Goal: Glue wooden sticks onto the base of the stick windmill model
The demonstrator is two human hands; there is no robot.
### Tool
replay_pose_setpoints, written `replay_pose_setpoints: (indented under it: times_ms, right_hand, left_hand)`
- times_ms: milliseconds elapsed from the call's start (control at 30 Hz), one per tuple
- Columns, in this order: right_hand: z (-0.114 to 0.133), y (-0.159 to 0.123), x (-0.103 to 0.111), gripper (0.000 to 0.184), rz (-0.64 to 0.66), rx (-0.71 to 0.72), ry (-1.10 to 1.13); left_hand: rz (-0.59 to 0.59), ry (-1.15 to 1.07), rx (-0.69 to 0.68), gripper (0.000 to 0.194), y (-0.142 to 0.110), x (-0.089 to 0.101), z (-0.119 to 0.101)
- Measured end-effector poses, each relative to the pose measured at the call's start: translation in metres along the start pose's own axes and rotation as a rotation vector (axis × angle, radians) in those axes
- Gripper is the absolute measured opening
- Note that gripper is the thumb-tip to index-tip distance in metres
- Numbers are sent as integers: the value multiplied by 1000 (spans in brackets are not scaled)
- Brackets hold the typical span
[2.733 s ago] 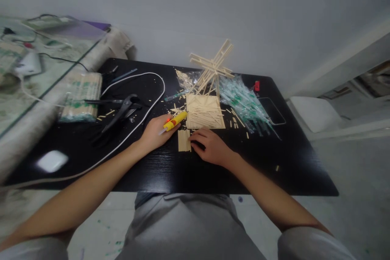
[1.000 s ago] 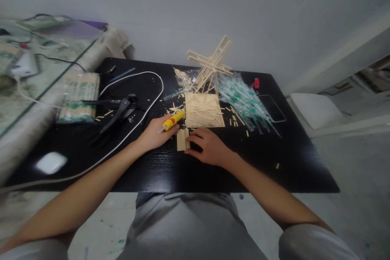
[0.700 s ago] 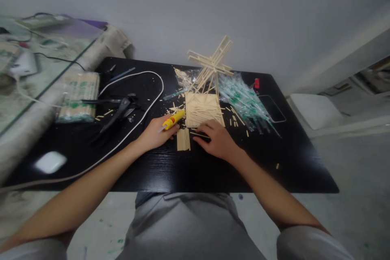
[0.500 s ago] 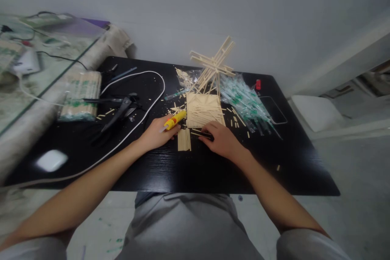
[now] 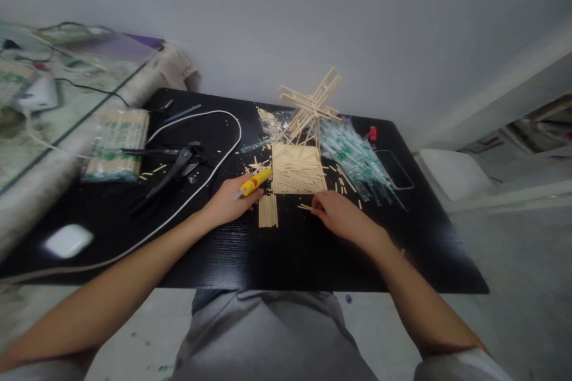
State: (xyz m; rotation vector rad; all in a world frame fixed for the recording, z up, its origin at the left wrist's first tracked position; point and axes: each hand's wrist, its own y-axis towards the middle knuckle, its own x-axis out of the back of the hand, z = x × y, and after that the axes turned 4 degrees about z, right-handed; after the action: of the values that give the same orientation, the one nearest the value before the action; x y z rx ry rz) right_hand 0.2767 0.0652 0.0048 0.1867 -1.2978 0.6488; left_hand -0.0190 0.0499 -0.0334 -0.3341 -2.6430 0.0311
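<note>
My left hand [image 5: 229,200] is closed around a yellow hot glue gun [image 5: 257,181], which lies slantwise across the fingers. Just beside its fingertips, a flat row of pale wooden sticks [image 5: 268,211] rests on the black table. My right hand [image 5: 342,213] pinches a couple of thin wooden sticks [image 5: 305,207], their free ends pointing left. Beyond both hands is a square base made of sticks [image 5: 297,152], with loose sticks scattered over it. A windmill-like stick frame [image 5: 313,104] with crossed blades rises at the far side of that base.
Plastic wrappers [image 5: 357,158] and a phone [image 5: 395,169] lie to the right. Black pliers [image 5: 179,164], a white cable [image 5: 210,175] and a bagged stick bundle [image 5: 117,144] occupy the left. A white case [image 5: 69,241] sits near the front left. Stick offcuts litter the tabletop.
My right hand has shifted right and slightly nearer, carrying the sticks away from the row. My left hand stays in place with the glue gun. The view has tilted slightly.
</note>
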Motion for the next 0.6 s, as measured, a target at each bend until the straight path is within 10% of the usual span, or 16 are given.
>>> replay_pose_setpoints:
  times_ms: [300,600]
  right_hand:
    - [-26,-15,6,5,-32,-251,-79]
    - [-24,0,-20,39,-322,-96,75]
  left_hand:
    - [-4,0,-8,26,0,-1,3]
    - [-11,-7,15,27,-1,0,0]
